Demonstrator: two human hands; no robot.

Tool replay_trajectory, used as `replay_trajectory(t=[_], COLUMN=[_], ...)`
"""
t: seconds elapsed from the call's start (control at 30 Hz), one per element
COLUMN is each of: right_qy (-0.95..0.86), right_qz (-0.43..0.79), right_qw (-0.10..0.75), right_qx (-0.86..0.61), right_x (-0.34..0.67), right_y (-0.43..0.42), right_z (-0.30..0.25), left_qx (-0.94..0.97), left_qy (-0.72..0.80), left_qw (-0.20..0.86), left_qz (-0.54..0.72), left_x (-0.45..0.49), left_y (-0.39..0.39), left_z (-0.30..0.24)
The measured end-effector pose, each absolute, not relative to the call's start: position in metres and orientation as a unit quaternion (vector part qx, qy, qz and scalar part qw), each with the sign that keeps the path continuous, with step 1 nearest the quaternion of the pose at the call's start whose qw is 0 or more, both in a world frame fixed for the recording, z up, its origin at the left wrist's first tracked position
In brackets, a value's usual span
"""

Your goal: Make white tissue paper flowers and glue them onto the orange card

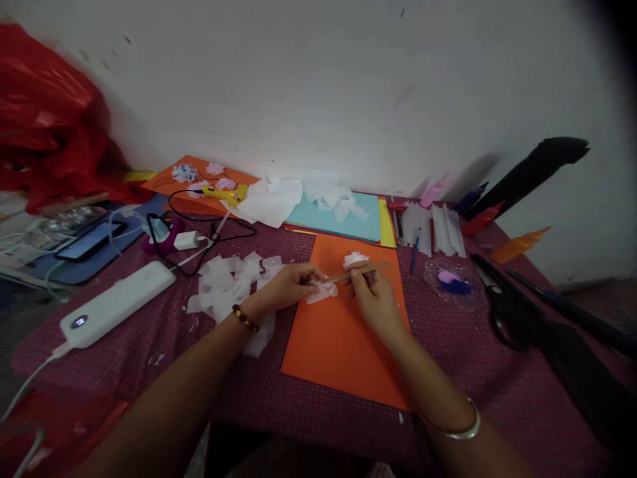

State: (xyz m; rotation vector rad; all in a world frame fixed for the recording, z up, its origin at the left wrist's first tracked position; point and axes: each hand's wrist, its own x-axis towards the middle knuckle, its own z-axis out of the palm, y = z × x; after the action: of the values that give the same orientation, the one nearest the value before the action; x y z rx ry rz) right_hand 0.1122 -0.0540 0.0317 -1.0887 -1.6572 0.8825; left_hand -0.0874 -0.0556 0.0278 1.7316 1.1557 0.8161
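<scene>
My right hand (371,292) pinches a flat wooden stick (371,267) that slants over the orange sheet (343,352). The stick's other end reaches a crumpled piece of white tissue paper (321,292), which the fingers of my left hand (293,284) hold closed. Just behind my right fingers sits a white tissue paper flower (356,259); whether the fingers touch it I cannot tell. Left of the orange sheet, close by my left wrist, lies a loose pile of cut white tissue pieces (219,289).
A yellow glue gun (226,194) with a black cord lies back left beside paper flowers (185,173). A white power bank (119,302) rests at left. On the right are glue sticks (418,229), a paint blob (454,282), scissors (500,309) and an orange paint bottle (520,244).
</scene>
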Motion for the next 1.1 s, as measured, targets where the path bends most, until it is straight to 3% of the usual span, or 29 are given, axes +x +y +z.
replay_trajectory(t=[0.2, 0.37, 0.47, 0.73, 1.1], right_qy=[-0.671, -0.673, -0.673, -0.671, -0.675], right_qz=[0.366, 0.361, 0.359, 0.359, 0.317], right_qw=[0.465, 0.459, 0.463, 0.465, 0.487], right_qx=[-0.447, -0.455, -0.452, -0.452, -0.456], right_x=[0.112, 0.112, 0.112, 0.112, 0.112], right_y=[-0.054, -0.054, -0.054, -0.054, -0.065], right_z=[0.033, 0.034, 0.033, 0.031, 0.043], left_qx=[0.695, 0.680, 0.683, 0.734, 0.698], left_qy=[0.488, 0.468, 0.427, 0.489, 0.523], left_qw=[0.438, 0.537, 0.569, 0.397, 0.365], left_qz=[0.295, 0.174, 0.164, 0.253, 0.325], left_x=[-0.096, -0.129, -0.136, -0.103, -0.088], left_y=[-0.057, -0.065, -0.066, -0.052, -0.047], left_z=[0.041, 0.063, 0.068, 0.039, 0.024])
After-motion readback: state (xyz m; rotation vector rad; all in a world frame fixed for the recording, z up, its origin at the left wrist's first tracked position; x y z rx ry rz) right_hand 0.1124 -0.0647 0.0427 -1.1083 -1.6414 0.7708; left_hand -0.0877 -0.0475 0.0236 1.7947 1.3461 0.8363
